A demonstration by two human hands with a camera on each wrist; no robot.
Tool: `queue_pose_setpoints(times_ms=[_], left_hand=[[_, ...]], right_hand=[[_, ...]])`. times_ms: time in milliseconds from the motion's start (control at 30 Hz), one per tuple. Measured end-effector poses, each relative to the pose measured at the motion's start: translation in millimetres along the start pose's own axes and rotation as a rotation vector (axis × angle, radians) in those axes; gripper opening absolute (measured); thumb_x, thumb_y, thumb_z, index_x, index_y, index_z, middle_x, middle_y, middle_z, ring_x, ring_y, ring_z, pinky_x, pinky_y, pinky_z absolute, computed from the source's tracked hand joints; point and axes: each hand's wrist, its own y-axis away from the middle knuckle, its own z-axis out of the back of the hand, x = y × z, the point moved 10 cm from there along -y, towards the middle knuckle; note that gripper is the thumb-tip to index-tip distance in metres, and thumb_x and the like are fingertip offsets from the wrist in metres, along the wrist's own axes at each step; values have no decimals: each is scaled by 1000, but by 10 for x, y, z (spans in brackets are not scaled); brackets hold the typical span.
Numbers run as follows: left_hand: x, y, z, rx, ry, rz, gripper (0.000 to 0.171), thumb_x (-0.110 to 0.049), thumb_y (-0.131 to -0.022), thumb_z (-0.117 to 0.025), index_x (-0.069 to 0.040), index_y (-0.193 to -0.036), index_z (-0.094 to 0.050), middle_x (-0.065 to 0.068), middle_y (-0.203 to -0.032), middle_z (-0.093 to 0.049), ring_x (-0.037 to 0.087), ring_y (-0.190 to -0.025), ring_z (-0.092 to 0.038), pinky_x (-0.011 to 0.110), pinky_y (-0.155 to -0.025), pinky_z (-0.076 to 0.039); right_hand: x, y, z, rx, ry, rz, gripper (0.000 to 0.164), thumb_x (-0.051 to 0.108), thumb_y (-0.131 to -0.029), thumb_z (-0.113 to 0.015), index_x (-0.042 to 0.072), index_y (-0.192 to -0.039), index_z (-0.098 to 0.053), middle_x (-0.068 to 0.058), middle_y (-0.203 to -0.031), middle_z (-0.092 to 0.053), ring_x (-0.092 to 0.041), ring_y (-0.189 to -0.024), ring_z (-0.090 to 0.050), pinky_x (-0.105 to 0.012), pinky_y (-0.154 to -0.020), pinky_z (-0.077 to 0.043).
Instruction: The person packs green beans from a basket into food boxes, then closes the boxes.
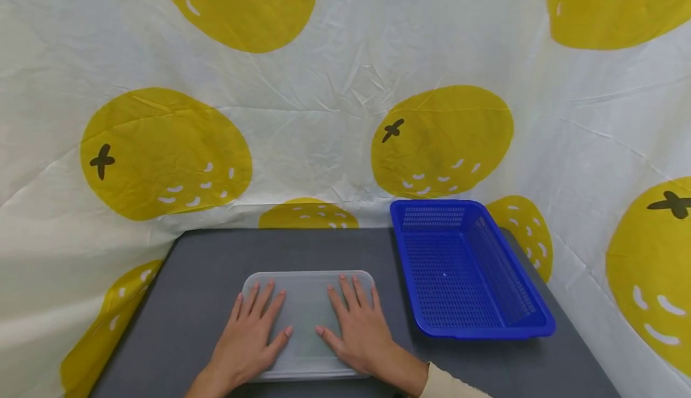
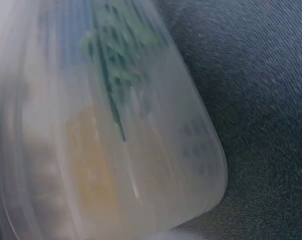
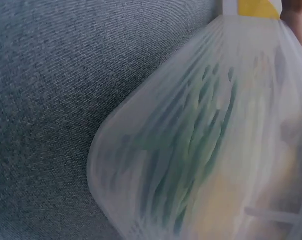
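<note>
A translucent plastic food container [image 1: 305, 320] with a pale lid sits on the table near its front edge. My left hand [image 1: 251, 332] rests flat on the left part of the lid, fingers straight and pointing away. On the right part lies my right hand [image 1: 358, 329], fingers spread. Through the cloudy wall in the left wrist view, green strands [image 2: 121, 50] and a yellowish patch [image 2: 91, 165] show inside the container. The right wrist view also shows long green strands [image 3: 195, 130] behind the wall, and a bit of a hand at the top right corner.
To the right stands a blue slotted plastic basket [image 1: 448, 278] with nothing in it, close to the table's right edge. The grey table [image 1: 178, 320] is bordered at the back and sides by a white cloth [image 1: 308, 134] printed with big yellow fruits.
</note>
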Motion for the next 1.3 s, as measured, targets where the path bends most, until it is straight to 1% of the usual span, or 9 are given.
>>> queue_pose_setpoints(times_ms=[133,200,367,500,633,733,900,1167,1300], left_hand=[[1,-3,12,-12,16,15,66,-59,-97,-55,-18,-148,-53,9,-161,-38,41,-150,-28,68,-114,-21],[-18,-19,-4,9,38,19,67,-59,-97,-55,-17,-148,-53,10,-161,-38,43,-150,-28,69,-113,-21],[-152,-42,-76,49,79,-18,68,-58,-96,-56,-17,-150,-50,12,-162,-35,45,-149,-27,76,-108,-22],[-200,-45,-90,31,67,-35,68,-58,-95,-59,-18,-150,-51,10,-161,-38,45,-149,-29,78,-104,-24],[-154,-47,-42,7,61,-37,68,-60,-94,-59,-19,-148,-54,9,-160,-40,43,-148,-31,77,-104,-26],[-76,-22,18,-39,39,-26,66,-60,-93,-61,-20,-144,-57,9,-157,-44,41,-147,-34,75,-106,-26],[21,22,44,-70,23,-3,64,-60,-92,-62,-21,-143,-60,7,-155,-47,40,-146,-37,71,-109,-27],[36,-9,32,-56,35,4,64,-62,-93,-59,-22,-143,-59,7,-155,-47,39,-146,-37,70,-110,-27],[-14,-37,68,-79,36,-28,64,-61,-92,-61,-21,-142,-60,8,-154,-48,39,-145,-38,70,-109,-28]], right_hand=[[28,-1,18,-11,-14,8,76,71,-98,-37,20,-155,-44,-13,-163,-33,-38,-149,-32,-69,-112,-25],[65,1,23,-3,-41,21,75,70,-99,-38,19,-154,-44,-14,-163,-33,-39,-149,-32,-70,-111,-26],[200,31,-21,45,-113,80,74,68,-100,-37,20,-156,-41,-14,-166,-27,-39,-151,-27,-71,-109,-26],[231,49,-52,42,-116,98,74,69,-100,-35,21,-157,-40,-12,-167,-24,-39,-152,-23,-71,-110,-26],[194,49,-23,14,-118,91,74,69,-99,-38,21,-156,-42,-12,-166,-26,-38,-151,-26,-69,-110,-27],[140,69,0,-11,-106,70,74,70,-98,-39,22,-155,-43,-12,-165,-29,-38,-150,-29,-69,-110,-28],[115,107,-4,-19,-62,59,77,73,-97,-36,23,-155,-42,-13,-166,-28,-38,-150,-29,-70,-109,-28],[97,76,59,-47,-64,47,78,74,-96,-38,22,-153,-46,-13,-163,-34,-39,-148,-34,-70,-108,-30],[47,56,115,-71,-61,20,78,74,-96,-38,22,-153,-46,-13,-162,-36,-39,-147,-34,-69,-110,-29]])
